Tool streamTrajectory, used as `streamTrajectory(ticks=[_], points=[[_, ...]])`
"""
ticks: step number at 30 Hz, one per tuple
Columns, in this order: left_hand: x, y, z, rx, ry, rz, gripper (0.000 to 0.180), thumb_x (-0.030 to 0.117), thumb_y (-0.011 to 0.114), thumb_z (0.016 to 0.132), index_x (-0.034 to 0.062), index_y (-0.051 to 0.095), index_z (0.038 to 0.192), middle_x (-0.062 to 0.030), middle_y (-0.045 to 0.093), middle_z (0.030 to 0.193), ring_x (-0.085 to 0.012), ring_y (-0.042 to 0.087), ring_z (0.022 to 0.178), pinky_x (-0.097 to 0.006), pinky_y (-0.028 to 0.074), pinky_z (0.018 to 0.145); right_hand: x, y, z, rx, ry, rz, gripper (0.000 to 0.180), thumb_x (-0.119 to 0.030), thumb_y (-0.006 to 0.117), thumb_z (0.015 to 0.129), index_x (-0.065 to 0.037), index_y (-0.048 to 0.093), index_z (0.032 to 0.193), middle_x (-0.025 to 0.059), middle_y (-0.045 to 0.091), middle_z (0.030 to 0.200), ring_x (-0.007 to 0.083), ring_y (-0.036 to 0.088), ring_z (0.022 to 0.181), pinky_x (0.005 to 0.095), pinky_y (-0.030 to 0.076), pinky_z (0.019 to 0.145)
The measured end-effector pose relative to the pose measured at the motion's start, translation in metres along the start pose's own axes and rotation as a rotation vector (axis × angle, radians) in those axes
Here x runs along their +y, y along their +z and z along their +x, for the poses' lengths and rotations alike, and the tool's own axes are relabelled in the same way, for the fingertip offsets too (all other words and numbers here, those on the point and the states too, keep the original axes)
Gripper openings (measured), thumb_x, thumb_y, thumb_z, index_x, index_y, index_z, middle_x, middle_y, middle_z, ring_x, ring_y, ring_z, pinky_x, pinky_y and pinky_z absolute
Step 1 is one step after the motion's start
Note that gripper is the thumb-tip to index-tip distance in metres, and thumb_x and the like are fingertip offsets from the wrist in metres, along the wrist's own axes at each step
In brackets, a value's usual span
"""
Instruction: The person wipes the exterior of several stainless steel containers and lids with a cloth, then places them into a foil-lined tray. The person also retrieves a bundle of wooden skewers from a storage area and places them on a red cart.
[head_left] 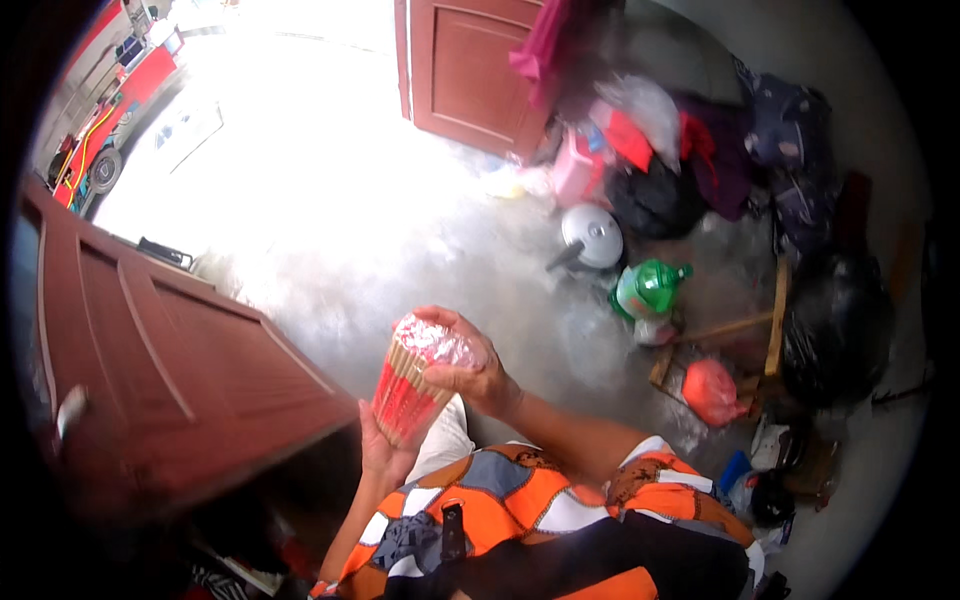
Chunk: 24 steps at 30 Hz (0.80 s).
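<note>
A plastic-wrapped bundle of wooden sticks (408, 385), tan with red parts, is between my two hands in front of my body. It stands tilted, its upper end covered in shiny clear wrap. My right hand (478, 368) grips that upper end, thumb on the near side and fingers over the top. Lower down, my left hand (388, 450) is closed around the bottom of the bundle, with part of its fingers hidden behind it. Whether the sticks are chopsticks, I cannot tell.
An open brown door leaf (190, 350) stands close on my left, another door leaf (475, 70) ahead. On the right lie a grey pot lid (592, 236), a green bottle (652, 287), a wooden frame (776, 315), a red plastic bag (712, 392) and black bags (838, 325).
</note>
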<state>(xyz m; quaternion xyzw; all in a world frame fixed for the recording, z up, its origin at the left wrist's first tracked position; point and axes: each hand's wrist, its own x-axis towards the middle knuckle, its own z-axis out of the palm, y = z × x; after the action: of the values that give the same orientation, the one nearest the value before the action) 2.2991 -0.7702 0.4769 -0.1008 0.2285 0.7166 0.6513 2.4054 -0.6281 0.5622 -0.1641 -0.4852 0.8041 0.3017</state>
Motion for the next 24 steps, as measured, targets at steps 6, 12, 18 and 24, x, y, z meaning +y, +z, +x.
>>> streamTrajectory(ticks=[6,12,18,24], points=[[0.105,0.03,0.119,0.117,0.039,-0.082,0.058,0.048,0.027,0.091,0.0036,0.035,0.127,-0.0153,0.042,0.127,-0.0291,0.044,0.115,-0.043,0.035,0.098,-0.006,-0.008,0.149,-0.019,-0.003,0.209,0.087,-0.009,0.071,0.068,-0.006,0.018,0.138,0.0073,0.041,0.124,0.0142,0.04,0.112,0.0277,0.031,0.096],[0.208,0.079,0.227,0.095,0.044,0.001,0.054,0.046,0.026,0.092,0.004,0.038,0.125,-0.0141,0.046,0.125,-0.0262,0.047,0.112,-0.042,0.037,0.096,0.014,-0.032,0.305,0.051,0.146,0.054,0.09,-0.008,0.073,0.064,-0.006,0.022,0.137,0.0041,0.044,0.117,0.014,0.042,0.109,0.028,0.032,0.095],[0.318,0.103,0.335,0.15,0.176,-0.043,0.043,0.039,0.028,0.094,0.0046,0.043,0.115,-0.0117,0.051,0.117,-0.0227,0.052,0.105,-0.04,0.042,0.091,0.008,-0.033,0.501,-0.082,0.294,0.19,0.044,-0.005,0.065,0.071,-0.003,0.049,0.112,0.0037,0.054,0.104,0.0138,0.051,0.099,0.03,0.04,0.087],[0.434,0.168,0.425,0.367,0.617,-0.056,0.028,0.03,0.037,0.093,0.0061,0.044,0.105,-0.0089,0.054,0.102,-0.0212,0.055,0.094,-0.038,0.046,0.085,0.018,-0.028,0.684,-0.149,0.478,0.22,0.044,-0.006,0.064,0.074,-0.003,0.046,0.114,0.0055,0.055,0.106,0.0169,0.053,0.099,0.0329,0.042,0.088]])
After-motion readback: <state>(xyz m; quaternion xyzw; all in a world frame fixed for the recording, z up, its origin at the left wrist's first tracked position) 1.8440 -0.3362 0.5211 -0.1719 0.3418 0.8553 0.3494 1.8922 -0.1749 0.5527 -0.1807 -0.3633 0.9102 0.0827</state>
